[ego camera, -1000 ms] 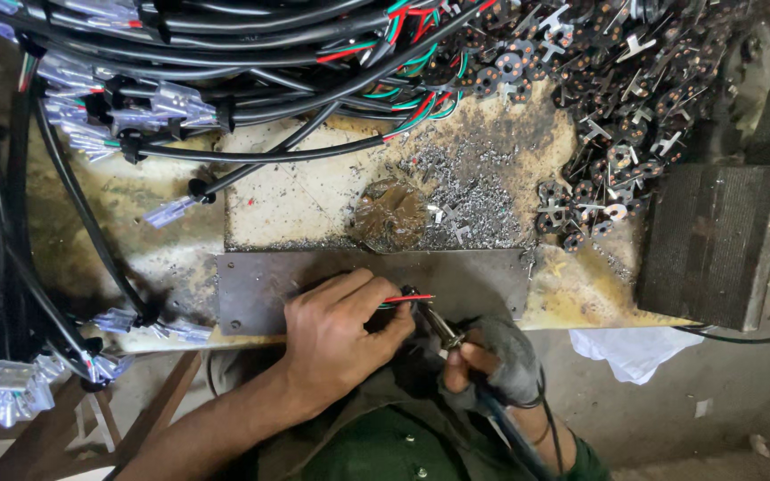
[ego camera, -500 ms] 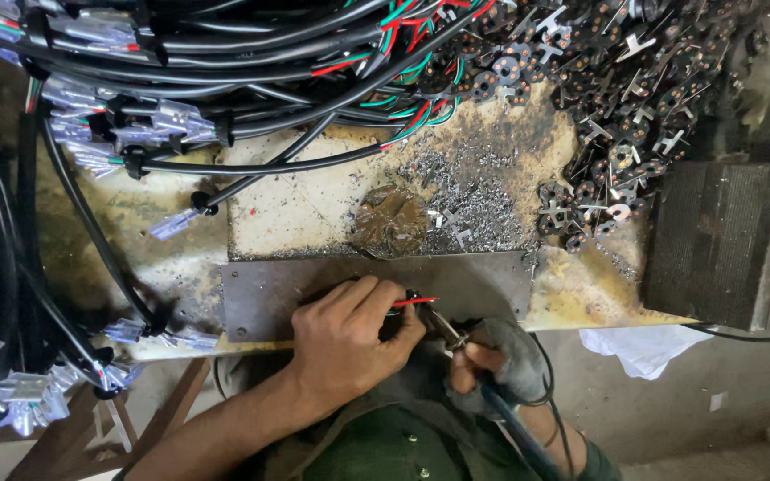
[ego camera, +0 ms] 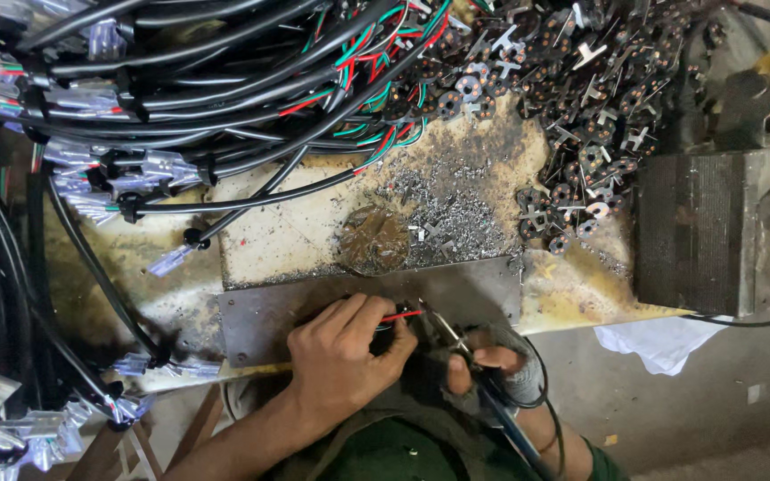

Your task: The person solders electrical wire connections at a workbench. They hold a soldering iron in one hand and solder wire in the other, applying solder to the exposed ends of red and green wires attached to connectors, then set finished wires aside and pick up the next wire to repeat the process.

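Left hand [ego camera: 345, 365] pinches red wire [ego camera: 400, 315] on grey metal plate [ego camera: 456, 289] | right hand [ego camera: 483, 379] (wrapped in cloth) grips soldering iron [ego camera: 443, 328], tip at wire end | risk: tip slipping onto fingers, likely burn.

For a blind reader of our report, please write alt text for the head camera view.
The left hand pinches a red wire on a grey metal plate, while the wrapped right hand points a soldering iron at its end. Black cable bundles and small metal parts crowd the bench above.
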### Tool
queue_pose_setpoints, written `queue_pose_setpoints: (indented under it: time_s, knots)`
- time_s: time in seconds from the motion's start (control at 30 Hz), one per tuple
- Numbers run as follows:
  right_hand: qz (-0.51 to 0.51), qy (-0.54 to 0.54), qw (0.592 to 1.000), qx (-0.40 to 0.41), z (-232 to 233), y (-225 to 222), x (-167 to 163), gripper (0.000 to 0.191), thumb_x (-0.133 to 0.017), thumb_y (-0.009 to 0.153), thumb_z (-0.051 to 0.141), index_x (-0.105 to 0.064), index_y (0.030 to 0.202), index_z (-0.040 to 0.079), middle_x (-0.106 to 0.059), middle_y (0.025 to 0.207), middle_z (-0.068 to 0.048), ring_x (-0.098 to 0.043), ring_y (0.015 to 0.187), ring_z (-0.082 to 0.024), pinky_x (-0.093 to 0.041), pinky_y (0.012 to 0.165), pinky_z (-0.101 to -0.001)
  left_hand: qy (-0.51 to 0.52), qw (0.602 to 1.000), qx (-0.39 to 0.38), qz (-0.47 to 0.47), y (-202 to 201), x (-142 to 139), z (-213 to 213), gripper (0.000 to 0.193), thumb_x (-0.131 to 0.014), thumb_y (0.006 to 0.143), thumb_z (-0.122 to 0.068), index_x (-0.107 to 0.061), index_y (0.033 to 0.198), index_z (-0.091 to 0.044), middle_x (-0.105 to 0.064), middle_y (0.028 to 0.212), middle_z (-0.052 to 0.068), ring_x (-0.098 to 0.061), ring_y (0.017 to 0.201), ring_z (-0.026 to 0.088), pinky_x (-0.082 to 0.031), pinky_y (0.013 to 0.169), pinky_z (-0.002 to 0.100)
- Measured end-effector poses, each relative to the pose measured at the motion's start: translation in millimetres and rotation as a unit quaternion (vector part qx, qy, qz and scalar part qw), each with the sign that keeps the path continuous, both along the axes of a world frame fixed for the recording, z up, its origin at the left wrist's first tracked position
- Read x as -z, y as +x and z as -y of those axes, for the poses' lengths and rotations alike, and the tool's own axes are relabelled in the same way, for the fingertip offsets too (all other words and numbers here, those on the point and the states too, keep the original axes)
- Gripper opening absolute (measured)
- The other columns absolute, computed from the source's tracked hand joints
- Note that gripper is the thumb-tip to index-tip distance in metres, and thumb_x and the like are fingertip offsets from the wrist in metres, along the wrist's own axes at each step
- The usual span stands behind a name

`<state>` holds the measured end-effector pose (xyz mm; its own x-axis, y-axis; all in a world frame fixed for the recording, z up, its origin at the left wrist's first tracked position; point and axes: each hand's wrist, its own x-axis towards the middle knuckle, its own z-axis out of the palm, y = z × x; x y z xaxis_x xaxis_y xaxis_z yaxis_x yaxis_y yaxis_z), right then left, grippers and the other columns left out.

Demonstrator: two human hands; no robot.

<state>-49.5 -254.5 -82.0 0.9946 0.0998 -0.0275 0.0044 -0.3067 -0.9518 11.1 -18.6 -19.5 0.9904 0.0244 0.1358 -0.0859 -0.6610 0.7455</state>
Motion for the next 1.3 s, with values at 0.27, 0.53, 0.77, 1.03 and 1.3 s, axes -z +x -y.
queue_pose_setpoints:
  time_s: [0.27,0.53,0.77,1.03,1.3]
  knots:
    - [0.048,-0.004,0.998,-0.031,-26.3,46.9,-16.3,0.044,-0.084,0.088,0.012,-0.046,0.111,0.012,-0.067,0.099,-0.007,-0.063,0.087,-0.014,-0.053,0.079,-0.0276,-0.012,1.0,0.011,-0.012,-1.6,0.9,-0.9,0.023,-0.079,0.069,-0.02,-0.068,0.086,-0.01,-0.066,0.077,0.006,-0.068,0.067,0.029,-0.054,0.057,0.039]
    - [-0.018,0.157,0.987,0.028,-54.3,51.1,-33.6,0.048,-0.079,0.089,0.004,-0.041,0.118,0.009,-0.065,0.1,-0.005,-0.065,0.092,-0.012,-0.054,0.08,-0.0279,-0.014,1.0,0.007,-0.026,-1.5,-1.3,-2.5,0.019,-0.08,0.074,-0.021,-0.068,0.084,-0.01,-0.067,0.076,0.006,-0.069,0.066,0.028,-0.054,0.055,0.038]
    - [0.184,-0.136,0.974,0.003,-24.9,24.5,-23.8,0.029,-0.076,0.085,0.007,-0.06,0.108,0.011,-0.065,0.081,-0.004,-0.062,0.066,-0.015,-0.05,0.061,-0.0299,-0.041,0.998,-0.001,-0.038,-1.4,-1.7,-3.3,0.015,-0.08,0.076,-0.018,-0.068,0.082,-0.011,-0.068,0.074,0.005,-0.069,0.065,0.027,-0.054,0.056,0.038]
    - [0.337,-0.147,0.904,-0.22,-0.5,29.8,-4.2,0.035,-0.081,0.083,0.01,-0.058,0.109,0.015,-0.06,0.081,-0.006,-0.059,0.062,-0.026,-0.045,0.055,-0.0384,-0.052,0.997,-0.002,-0.051,-3.0,-3.1,-3.7,0.015,-0.08,0.078,-0.019,-0.068,0.082,-0.01,-0.069,0.075,0.006,-0.069,0.066,0.028,-0.054,0.057,0.039]
    - [0.247,-0.103,0.94,-0.21,-8.8,36.4,-28.9,0.03,-0.084,0.086,0.019,-0.065,0.107,0.01,-0.062,0.08,-0.002,-0.062,0.065,-0.019,-0.047,0.057,-0.0346,-0.053,0.997,0.0,-0.053,-4.2,-2.2,-3.6,0.015,-0.079,0.078,-0.018,-0.068,0.082,-0.01,-0.069,0.076,0.006,-0.069,0.066,0.028,-0.054,0.057,0.039]
